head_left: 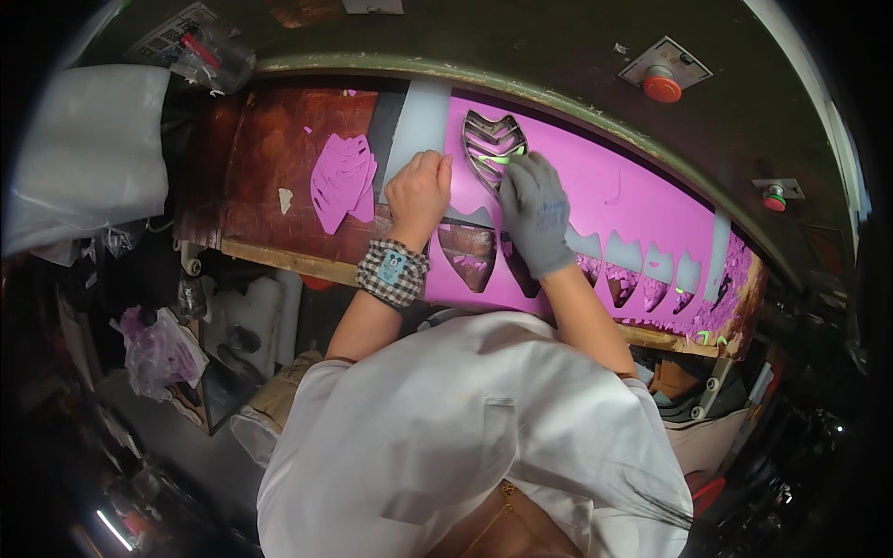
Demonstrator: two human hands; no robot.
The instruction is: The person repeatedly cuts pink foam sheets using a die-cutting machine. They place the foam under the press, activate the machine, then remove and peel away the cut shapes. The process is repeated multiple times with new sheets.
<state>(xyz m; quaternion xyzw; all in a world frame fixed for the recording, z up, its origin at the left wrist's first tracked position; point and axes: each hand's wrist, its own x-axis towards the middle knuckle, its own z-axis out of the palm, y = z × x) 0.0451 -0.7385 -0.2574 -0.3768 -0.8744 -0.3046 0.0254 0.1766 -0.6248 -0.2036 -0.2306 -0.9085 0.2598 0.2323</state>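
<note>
My right hand, in a grey glove, has its fingers on the lower right rim of a metal cutting die. The die is leaf-shaped with curved inner blades and bits of bright green. It rests on a pink-purple foam sheet, whose near side has a row of pointed cut-outs. Bare and curled, my left hand is at the sheet's left edge; whatever its fingers may hold is hidden. A checked cuff circles that wrist. Left of it lies a small stack of cut purple pieces.
A green machine beam spans the far side, bearing a red push button and a smaller red knob. Purple scraps pile at the table's right end. Clear plastic sheeting hangs at the left. A pale cutting board lies under the foam.
</note>
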